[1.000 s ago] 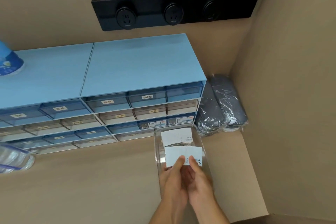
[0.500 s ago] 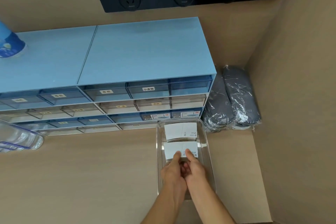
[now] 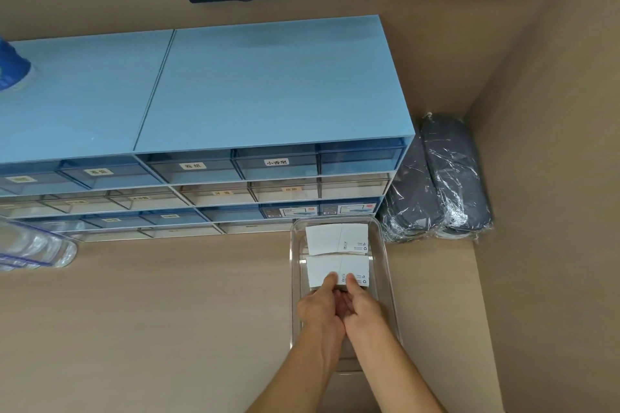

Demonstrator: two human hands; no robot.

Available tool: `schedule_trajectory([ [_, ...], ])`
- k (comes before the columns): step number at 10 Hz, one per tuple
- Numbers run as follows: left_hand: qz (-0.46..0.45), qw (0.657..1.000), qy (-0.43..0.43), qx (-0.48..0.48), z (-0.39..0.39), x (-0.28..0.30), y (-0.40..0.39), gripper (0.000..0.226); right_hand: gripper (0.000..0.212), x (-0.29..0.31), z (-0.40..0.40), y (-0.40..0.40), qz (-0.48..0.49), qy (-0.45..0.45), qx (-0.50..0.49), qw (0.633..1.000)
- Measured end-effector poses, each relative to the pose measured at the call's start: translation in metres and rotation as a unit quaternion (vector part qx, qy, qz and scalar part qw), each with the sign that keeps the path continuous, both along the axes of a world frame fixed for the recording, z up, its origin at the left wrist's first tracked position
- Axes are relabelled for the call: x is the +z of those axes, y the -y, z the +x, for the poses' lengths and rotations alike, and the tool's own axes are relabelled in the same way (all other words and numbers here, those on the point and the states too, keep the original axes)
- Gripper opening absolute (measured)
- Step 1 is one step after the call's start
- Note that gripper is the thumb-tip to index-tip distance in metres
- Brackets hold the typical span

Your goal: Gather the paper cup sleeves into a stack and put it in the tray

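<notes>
We see both hands inside the clear plastic tray [image 3: 385, 265]. Left hand [image 3: 318, 307] and right hand [image 3: 362, 307] each pinch the near edge of a white cup-sleeve stack [image 3: 337, 270], thumbs on top. A 2nd sleeve stack [image 3: 337, 238] lies just beyond, by the blue drawer cabinet [image 3: 268, 94].

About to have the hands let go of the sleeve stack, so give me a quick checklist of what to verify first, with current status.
1. Held white paper sleeve stack inside the clear plastic tray: ok.
2. Both hands gripping it, left hand and right hand: ok.
3. Stack resting on the tray floor: cannot tell.
4. Apart from the far white sleeve stack: ok, a narrow gap shows.
5. Stack edges aligned: cannot tell.
</notes>
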State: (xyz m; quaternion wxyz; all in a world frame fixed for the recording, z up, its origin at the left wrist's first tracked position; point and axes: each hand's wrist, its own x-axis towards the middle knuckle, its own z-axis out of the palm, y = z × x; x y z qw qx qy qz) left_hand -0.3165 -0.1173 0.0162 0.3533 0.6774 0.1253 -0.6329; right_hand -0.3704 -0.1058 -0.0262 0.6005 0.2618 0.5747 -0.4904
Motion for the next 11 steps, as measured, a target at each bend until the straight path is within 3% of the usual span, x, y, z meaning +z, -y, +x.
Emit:
schedule_trajectory([
  [4, 0.039, 0.999, 0.01, -0.015, 0.001, -0.009, 0.009, 0.019, 0.018, -0.002, 0.002, 0.006, 0.021, -0.023, -0.017, 0.999],
  [8, 0.036, 0.998, 0.031, -0.037, 0.001, -0.011, 0.006, 0.024, 0.032, -0.003, 0.002, 0.004, 0.009, -0.018, 0.024, 1.0],
  [10, 0.018, 0.998, -0.024, -0.051, 0.002, -0.008, 0.001, 0.033, 0.042, 0.009, 0.0, -0.005, -0.026, -0.018, 0.04, 0.999],
  [11, -0.021, 0.998, -0.035, -0.057, 0.009, 0.004, -0.004, 0.035, 0.028, 0.029, 0.0, -0.01, -0.062, -0.018, 0.048, 0.997],
])
